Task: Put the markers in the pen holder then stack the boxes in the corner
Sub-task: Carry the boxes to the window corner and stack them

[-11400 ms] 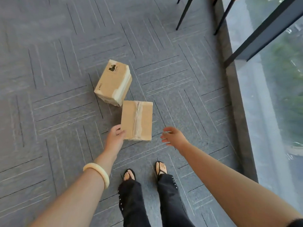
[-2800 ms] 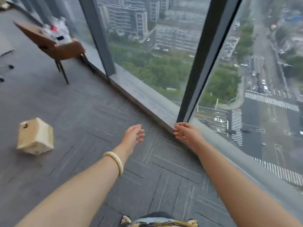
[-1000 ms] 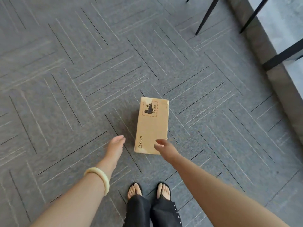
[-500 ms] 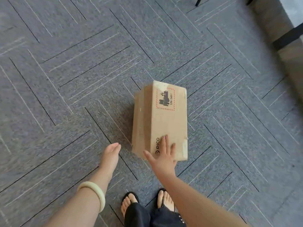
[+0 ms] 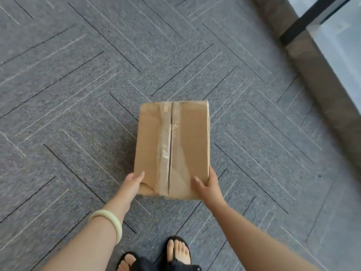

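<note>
A brown cardboard box [image 5: 187,141] with a taped seam down its top face is held over the grey carpet in front of my feet. My left hand [image 5: 132,182] grips its near left corner, thumb on the top face. My right hand [image 5: 208,184] grips its near right corner, thumb on top and fingers along the side. No other box, marker or pen holder is in view.
Grey patterned carpet [image 5: 78,94] covers the floor all around. A brown window sill [image 5: 320,75] and a dark window frame post [image 5: 304,22] run along the upper right. My sandalled feet [image 5: 175,253] stand just below the box.
The box has been turned so its taped face points up instead of the printed side. Both hands now hold its near corners; half a second ago only my right hand touched it.
</note>
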